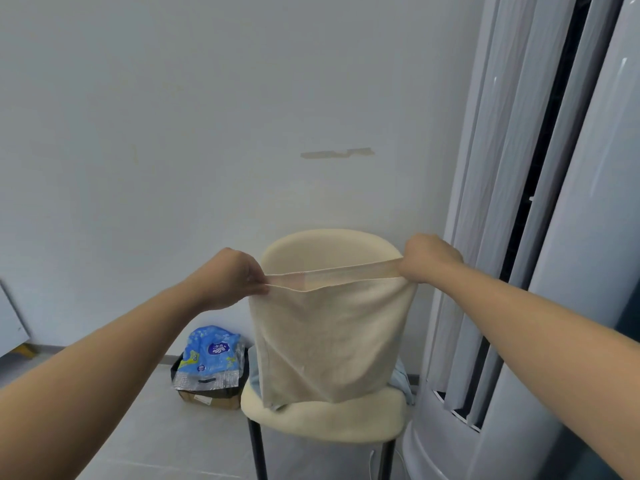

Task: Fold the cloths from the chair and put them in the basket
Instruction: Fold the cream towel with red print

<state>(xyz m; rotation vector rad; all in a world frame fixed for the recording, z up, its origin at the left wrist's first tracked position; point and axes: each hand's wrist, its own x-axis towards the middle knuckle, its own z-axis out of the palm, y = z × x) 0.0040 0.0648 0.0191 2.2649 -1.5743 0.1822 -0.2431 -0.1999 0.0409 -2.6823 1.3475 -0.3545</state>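
A beige cloth [329, 341] hangs in the air in front of the cream padded chair [325, 420]. My left hand [232, 277] pinches its top left corner and my right hand [427, 258] grips its top right corner, so the top edge is stretched taut between them. The cloth hangs doubled, its lower edge reaching the chair seat. A light blue cloth [401, 377] lies on the seat behind it, mostly hidden. No basket is in view.
A cardboard box [209, 398] holding a blue plastic package [211, 355] sits on the floor left of the chair. A tall grey standing unit [519, 306] rises close on the right. A pale wall is behind the chair.
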